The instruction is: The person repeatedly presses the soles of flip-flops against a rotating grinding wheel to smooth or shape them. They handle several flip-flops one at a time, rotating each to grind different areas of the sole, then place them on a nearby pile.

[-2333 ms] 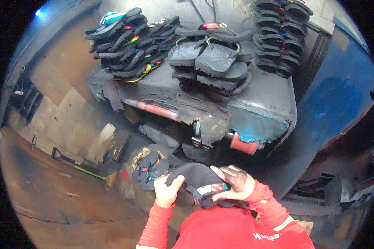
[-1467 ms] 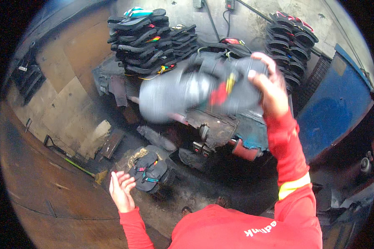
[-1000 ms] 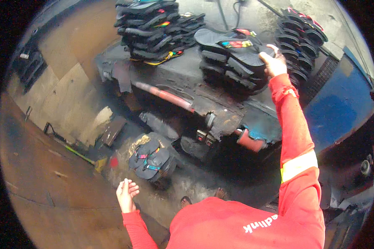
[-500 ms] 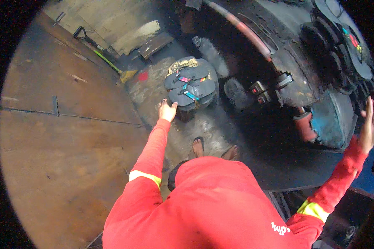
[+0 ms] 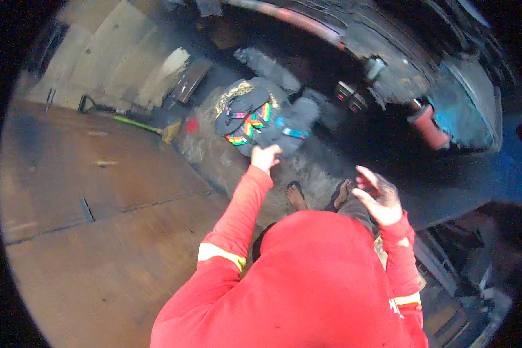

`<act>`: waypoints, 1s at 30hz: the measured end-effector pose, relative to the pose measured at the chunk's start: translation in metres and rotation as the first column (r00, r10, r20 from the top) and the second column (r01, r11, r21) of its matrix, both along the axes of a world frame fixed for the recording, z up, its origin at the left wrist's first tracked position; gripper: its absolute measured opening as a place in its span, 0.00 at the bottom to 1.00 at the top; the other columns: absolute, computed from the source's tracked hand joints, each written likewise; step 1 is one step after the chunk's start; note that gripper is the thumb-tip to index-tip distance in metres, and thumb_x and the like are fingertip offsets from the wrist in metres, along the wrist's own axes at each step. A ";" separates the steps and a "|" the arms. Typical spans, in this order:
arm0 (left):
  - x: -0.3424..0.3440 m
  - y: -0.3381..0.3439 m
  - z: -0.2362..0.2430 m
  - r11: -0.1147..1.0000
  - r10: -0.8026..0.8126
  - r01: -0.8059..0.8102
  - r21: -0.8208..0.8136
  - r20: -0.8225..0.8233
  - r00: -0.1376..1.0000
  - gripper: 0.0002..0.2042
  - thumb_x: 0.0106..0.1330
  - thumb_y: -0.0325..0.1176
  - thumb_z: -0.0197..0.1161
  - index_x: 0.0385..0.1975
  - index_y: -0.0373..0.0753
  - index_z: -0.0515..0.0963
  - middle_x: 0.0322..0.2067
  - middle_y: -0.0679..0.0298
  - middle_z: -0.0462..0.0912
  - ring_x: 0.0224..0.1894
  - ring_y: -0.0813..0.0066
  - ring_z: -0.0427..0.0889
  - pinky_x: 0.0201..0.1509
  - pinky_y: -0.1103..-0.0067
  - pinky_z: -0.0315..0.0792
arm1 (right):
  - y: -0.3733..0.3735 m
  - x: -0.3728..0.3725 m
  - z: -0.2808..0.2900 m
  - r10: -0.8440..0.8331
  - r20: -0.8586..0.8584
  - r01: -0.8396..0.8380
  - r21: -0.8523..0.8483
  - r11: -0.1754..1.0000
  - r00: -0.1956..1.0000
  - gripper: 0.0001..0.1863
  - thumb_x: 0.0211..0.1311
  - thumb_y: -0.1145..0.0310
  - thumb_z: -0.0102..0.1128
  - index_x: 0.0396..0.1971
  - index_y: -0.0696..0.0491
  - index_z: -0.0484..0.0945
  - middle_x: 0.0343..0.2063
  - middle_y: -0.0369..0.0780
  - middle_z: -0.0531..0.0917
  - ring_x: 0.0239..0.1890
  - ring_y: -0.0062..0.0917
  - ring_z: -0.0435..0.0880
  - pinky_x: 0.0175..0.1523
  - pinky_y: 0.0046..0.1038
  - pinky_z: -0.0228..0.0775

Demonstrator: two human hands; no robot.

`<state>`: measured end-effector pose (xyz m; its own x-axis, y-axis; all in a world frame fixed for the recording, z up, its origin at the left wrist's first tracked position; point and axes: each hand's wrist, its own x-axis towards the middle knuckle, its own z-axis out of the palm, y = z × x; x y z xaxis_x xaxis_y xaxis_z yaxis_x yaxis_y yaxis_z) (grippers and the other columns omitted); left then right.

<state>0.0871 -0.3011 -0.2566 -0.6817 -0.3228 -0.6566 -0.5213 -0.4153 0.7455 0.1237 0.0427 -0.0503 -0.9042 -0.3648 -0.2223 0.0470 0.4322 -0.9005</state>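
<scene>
My left hand [image 5: 265,158] is closed on the near end of a dark flip-flop [image 5: 305,113] with a blue strap, which is smeared by motion. Just left of it, a pile of dark flip-flops [image 5: 252,100] rests on a low round support. Bright striped patterns in red, yellow and green show on the pile, with a pink-and-blue strap [image 5: 236,115] above them. My right hand [image 5: 383,200] hovers to the right of the pile with its fingers apart and nothing in it.
A dark machine or bench with a red cylinder [image 5: 428,127] and a blue-stained panel [image 5: 464,110] stands to the right. Brown boards [image 5: 98,191] fill the left side. A green-handled broom [image 5: 136,123] lies along them. My feet [image 5: 296,197] are on the floor near the pile.
My left hand has taken hold of the blue-strapped flip-flop and shifted it right, uncovering striped patterns below. My right hand has come in from the far right toward the middle.
</scene>
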 end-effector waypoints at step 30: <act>-0.093 0.335 0.194 0.193 -0.899 0.399 -0.897 0.001 0.438 0.20 0.63 0.48 0.67 0.33 0.33 0.82 0.27 0.45 0.83 0.31 0.48 0.85 0.35 0.66 0.76 | 0.068 -0.051 -0.095 -0.344 -0.481 0.560 0.432 0.707 0.806 0.38 0.56 0.59 0.58 0.70 0.45 0.62 0.75 0.40 0.51 0.77 0.40 0.43 0.68 0.58 0.46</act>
<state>-0.0057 0.0336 -0.0621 -0.9562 0.2927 -0.0022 0.2071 0.6816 0.7018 0.0725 0.1106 -0.1452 -0.9758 0.1903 0.1079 0.1072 0.8457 -0.5227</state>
